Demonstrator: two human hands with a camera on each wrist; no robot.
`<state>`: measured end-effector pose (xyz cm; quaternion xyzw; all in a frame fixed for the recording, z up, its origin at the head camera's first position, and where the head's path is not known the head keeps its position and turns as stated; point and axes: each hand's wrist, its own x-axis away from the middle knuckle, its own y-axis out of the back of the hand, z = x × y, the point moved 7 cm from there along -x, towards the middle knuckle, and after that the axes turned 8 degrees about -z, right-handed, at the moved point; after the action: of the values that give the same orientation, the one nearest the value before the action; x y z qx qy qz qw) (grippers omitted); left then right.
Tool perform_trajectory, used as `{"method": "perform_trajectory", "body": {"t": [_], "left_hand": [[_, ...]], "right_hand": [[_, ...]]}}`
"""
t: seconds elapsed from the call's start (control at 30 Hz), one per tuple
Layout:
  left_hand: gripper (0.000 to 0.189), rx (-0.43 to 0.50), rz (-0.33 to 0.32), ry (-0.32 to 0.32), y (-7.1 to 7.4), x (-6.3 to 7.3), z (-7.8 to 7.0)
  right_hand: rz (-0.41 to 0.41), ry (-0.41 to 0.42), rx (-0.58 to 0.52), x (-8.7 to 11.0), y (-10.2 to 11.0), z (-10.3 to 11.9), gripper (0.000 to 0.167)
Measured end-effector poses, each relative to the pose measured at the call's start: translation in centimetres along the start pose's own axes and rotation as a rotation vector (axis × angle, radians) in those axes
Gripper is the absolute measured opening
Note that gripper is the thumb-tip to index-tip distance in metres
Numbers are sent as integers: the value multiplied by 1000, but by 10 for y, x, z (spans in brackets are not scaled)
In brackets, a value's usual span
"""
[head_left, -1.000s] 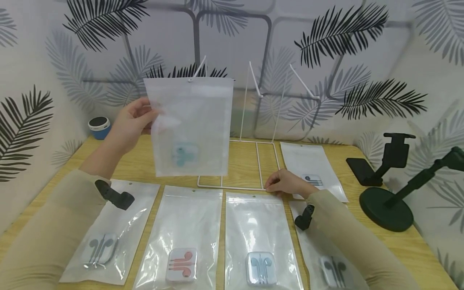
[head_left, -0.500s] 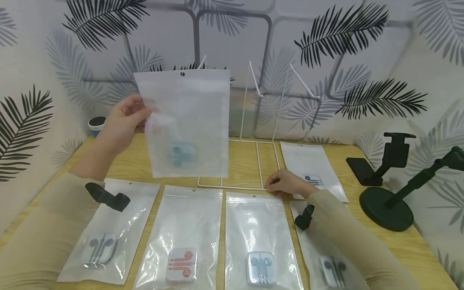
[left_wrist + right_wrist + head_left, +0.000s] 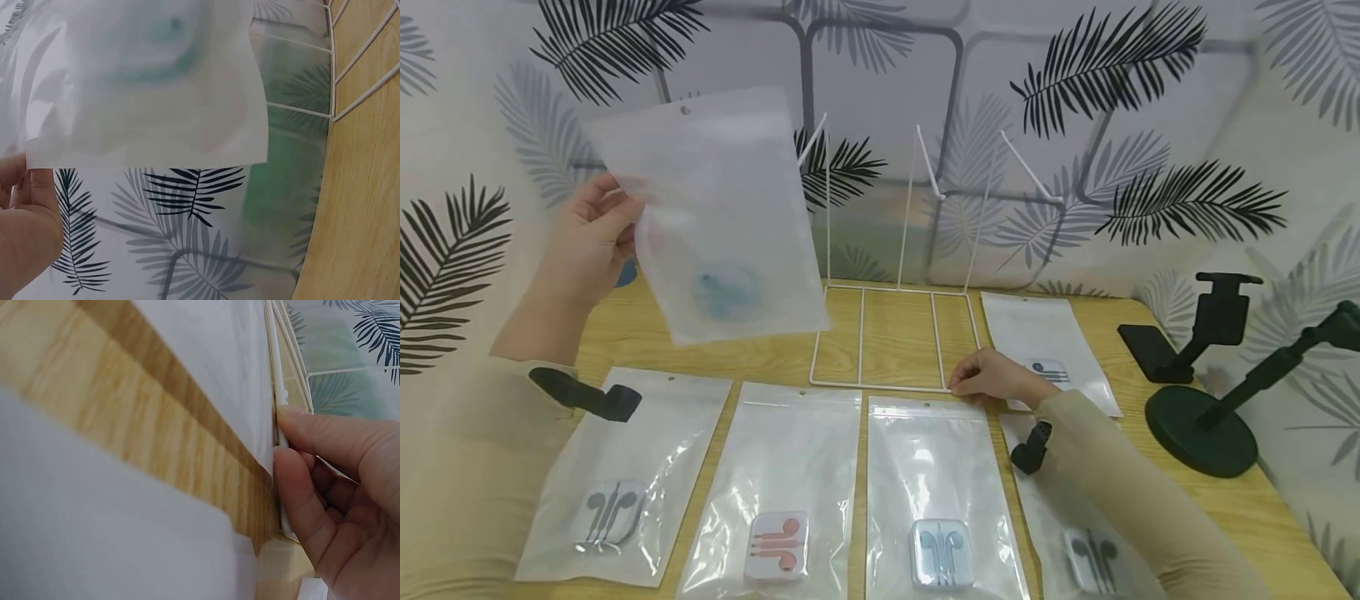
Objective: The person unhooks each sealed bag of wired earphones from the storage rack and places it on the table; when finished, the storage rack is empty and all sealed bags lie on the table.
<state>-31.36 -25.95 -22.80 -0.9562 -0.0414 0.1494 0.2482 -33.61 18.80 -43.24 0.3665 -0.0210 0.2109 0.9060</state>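
My left hand [image 3: 583,229] pinches the left edge of a white translucent pouch [image 3: 722,183], raised above the table at the left. Something blue-green shows blurred through its lower part, and a small hang hole is at its top edge. In the left wrist view the pouch [image 3: 162,125] fills the upper part, above the hand's fingers. My right hand [image 3: 996,377] holds the front right corner of a white wire display rack [image 3: 895,387] between thumb and forefinger. The right wrist view shows the thumb and fingertips right at the thin white wire [image 3: 275,356]. The rack's slanted hooks [image 3: 928,162] carry nothing.
Several pouches with boxed earphones lie along the front, including one with pink earphones [image 3: 778,546] and one with light blue earphones [image 3: 941,554]. Another pouch [image 3: 1030,333] lies right of the rack. A dark green stand [image 3: 1201,431] and a black phone holder [image 3: 1217,317] stand farther right.
My left hand has drawn the pouch off the left hook, moving it up and to the left, and the pouch has tilted. My right hand has stayed at the rack's corner.
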Motion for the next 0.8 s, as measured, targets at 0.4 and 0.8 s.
{"method": "perform_trajectory", "body": {"t": [0.4, 0.8], "left_hand": [[20, -82, -126, 41, 51, -9, 7], [16, -503, -95, 151, 63, -20, 68]], "right_hand": [[0, 20, 4, 1, 1, 1, 10], [-4, 31, 0, 0, 1, -1, 9]]}}
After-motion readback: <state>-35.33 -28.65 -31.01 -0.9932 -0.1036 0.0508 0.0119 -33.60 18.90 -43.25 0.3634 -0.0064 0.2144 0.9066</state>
